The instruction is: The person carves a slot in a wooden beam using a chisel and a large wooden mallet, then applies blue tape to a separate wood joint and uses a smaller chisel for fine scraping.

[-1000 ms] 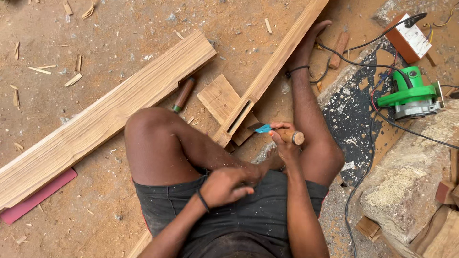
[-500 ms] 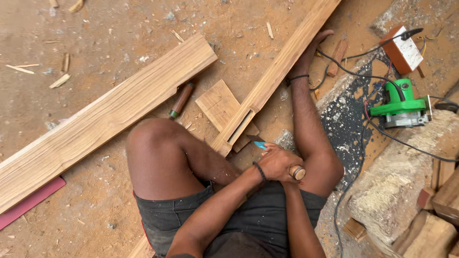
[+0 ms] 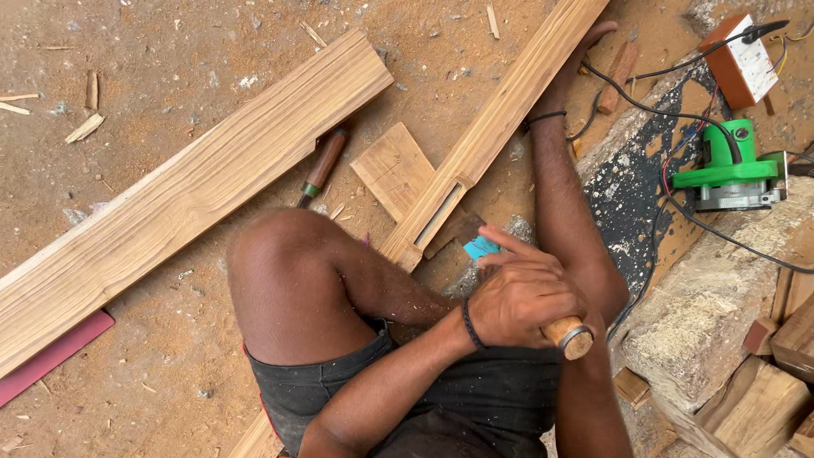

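**Both hands now closed on the chisel handle**

Since the earlier frames the left hand (image 3: 509, 301) has come across from the lap and now wraps over the right hand, which is mostly hidden under it; both seem clenched around the wooden-handled chisel (image 3: 570, 337). Its blue part (image 3: 480, 248) points toward the near end of the long plank with a mortise slot (image 3: 492, 136), just beside it.

The chisel looks stiff and rather light, with a sharp edge, so the round wooden handle is the safe place to grip. The plank seems heavy and rigid; it lies on the dusty floor (image 3: 170, 76) between the legs. A second chisel (image 3: 320, 165) lies farther left, and a green power tool (image 3: 729, 165) sits to the right.
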